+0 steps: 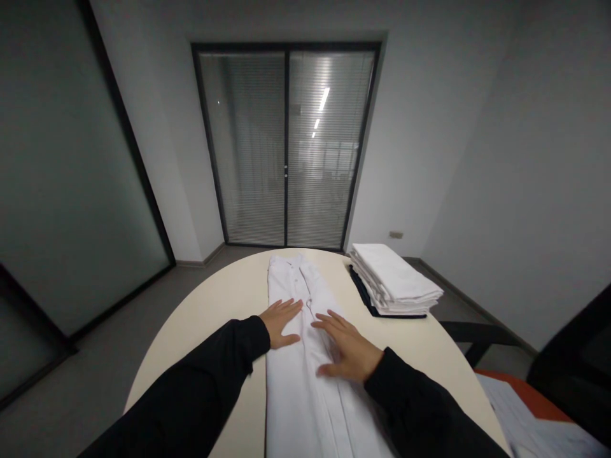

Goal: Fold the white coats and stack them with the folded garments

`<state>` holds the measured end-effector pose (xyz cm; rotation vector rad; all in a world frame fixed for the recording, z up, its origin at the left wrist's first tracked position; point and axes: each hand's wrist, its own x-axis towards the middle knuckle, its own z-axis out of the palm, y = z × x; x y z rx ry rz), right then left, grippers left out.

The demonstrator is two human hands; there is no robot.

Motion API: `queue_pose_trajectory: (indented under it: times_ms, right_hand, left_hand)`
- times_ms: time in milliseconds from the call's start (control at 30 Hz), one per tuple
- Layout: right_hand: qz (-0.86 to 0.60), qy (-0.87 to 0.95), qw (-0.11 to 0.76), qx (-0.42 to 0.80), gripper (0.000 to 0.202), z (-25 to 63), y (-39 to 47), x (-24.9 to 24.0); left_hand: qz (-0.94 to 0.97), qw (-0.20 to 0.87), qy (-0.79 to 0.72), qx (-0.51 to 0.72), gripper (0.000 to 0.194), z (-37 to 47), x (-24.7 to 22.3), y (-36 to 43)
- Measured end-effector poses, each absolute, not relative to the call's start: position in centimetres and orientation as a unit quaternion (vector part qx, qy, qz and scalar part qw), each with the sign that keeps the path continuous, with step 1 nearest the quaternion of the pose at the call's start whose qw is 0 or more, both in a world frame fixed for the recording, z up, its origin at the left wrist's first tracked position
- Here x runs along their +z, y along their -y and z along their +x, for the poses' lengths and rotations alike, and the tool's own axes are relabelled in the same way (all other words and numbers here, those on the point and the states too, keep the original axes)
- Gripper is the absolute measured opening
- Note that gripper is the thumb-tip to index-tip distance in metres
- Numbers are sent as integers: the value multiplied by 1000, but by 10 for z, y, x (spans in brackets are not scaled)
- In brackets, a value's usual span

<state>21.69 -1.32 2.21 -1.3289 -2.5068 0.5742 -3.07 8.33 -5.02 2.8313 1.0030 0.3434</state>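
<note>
A long white garment (296, 394) lies lengthwise over the round cream table (210, 299), folded narrow, its far end near the table's far edge. Small buttons or fastenings show along its front. My left hand (280, 323) rests on the garment's left side with fingers spread. On the right side, my right hand (347, 346) is over the cloth, fingers apart and slightly blurred; whether its palm touches the cloth is unclear. Neither hand grips anything.
At the table's back right sits a stack of folded white cloth (394, 277) with a dark piece (365, 296) beneath it. A black chair (573, 356) stands at the right, beside papers (529, 420) and an orange item (529, 391). Glass doors (286, 146) stand beyond.
</note>
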Motion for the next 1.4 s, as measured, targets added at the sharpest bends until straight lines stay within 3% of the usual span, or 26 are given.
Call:
queue_pose_trajectory:
  times_ms: [67, 167, 233, 333, 433, 700, 933, 1100, 1300, 1400]
  right_hand:
    - [-477, 851, 66, 210, 105, 224, 9, 13]
    - [-468, 852, 41, 231, 105, 230, 7, 3]
    - [-450, 861, 68, 226, 89, 233, 6, 1]
    - [-420, 876, 123, 204, 45, 234, 4, 6]
    - [-415, 883, 127, 178, 29, 232, 2, 11]
    - [-415, 885, 110, 181, 20, 233, 2, 8]
    - [-396, 864, 188, 247, 14, 233, -4, 5]
    - [-390, 866, 174, 259, 18, 229, -4, -4]
    - [-393, 858, 169, 284, 33, 235, -5, -3]
    - [-388, 870, 154, 264, 27, 235, -7, -3]
  left_hand:
    - [935, 64, -326, 122, 81, -30, -50, -85]
    - [933, 66, -322, 145, 83, -29, -48, -85]
    - [932, 58, -316, 165, 83, -29, -44, -85]
    - [940, 44, -284, 184, 70, -29, -38, -79]
    - [945, 52, -273, 173, 59, -25, -36, -65]
    - [951, 91, -282, 94, 63, -11, -43, -28]
    - [951, 114, -285, 32, 66, -9, -25, -26]
    - [951, 115, -285, 40, 66, -9, -22, -26]
    - [929, 79, -353, 77, 98, -11, -23, -21]
    - [925, 84, -366, 58, 92, -13, -24, -19]
